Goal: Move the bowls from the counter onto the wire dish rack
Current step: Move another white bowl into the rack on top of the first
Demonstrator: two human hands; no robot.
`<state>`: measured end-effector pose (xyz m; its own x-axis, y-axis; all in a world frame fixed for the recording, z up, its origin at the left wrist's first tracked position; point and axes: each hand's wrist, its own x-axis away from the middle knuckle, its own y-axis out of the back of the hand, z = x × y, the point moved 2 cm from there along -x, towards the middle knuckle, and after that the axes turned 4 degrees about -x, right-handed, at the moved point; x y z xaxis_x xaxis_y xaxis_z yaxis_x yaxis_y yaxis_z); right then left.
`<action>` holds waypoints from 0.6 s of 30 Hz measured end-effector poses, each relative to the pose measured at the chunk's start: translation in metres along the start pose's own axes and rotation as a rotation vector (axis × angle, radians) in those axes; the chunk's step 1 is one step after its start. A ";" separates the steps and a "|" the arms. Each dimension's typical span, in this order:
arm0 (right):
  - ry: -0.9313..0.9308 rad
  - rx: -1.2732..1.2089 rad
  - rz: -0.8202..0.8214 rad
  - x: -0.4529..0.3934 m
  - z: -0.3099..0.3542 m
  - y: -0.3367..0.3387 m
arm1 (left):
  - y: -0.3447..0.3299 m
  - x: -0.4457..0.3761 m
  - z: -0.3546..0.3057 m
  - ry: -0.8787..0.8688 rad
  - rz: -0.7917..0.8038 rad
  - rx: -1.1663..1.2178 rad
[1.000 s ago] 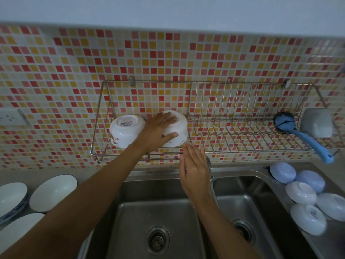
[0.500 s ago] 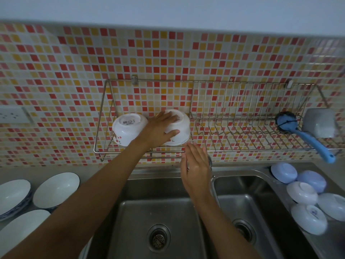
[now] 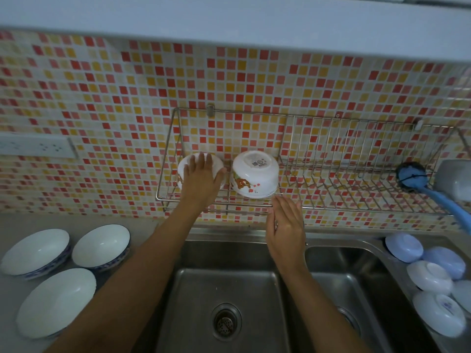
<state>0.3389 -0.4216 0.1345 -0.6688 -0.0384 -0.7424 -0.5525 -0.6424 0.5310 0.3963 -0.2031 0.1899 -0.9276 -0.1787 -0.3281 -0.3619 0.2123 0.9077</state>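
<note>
On the wire rack (image 3: 331, 174), left hand (image 3: 201, 179) grasps one upturned bowl (image 3: 219, 165); right hand (image 3: 286, 228) released

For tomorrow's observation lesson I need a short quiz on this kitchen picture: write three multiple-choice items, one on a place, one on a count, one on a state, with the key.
1. Where is the left hand?
A. on the leftmost bowl in the wire dish rack
B. in the sink
C. on the counter

2. How many bowls stand in the rack?
A. none
B. two
C. five

3. How does the patterned bowl sit in the rack?
A. upright, full of water
B. broken in pieces
C. upside down, base showing

Key: 1 A, the fingers spread over that bowl; 2 B, only the covered bowl and the patterned one are on the wires; 3 C, its labelled base faces the camera. The right hand is open and holds nothing.
</note>
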 end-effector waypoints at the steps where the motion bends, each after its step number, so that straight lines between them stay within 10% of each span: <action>1: -0.013 0.001 0.014 0.000 0.001 0.001 | 0.001 0.004 0.000 -0.010 -0.022 -0.003; 12: -0.086 -0.074 0.402 0.078 0.077 -0.039 | -0.008 0.123 0.069 -0.139 -0.144 -0.152; 18: -0.274 -0.380 0.780 0.130 0.165 -0.114 | -0.002 0.196 0.186 0.236 -0.016 0.022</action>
<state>0.2329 -0.2269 0.0442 -0.9059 -0.4158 -0.0804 0.2747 -0.7213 0.6357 0.1980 -0.0600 0.0755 -0.8752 -0.4015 -0.2700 -0.3809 0.2276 0.8962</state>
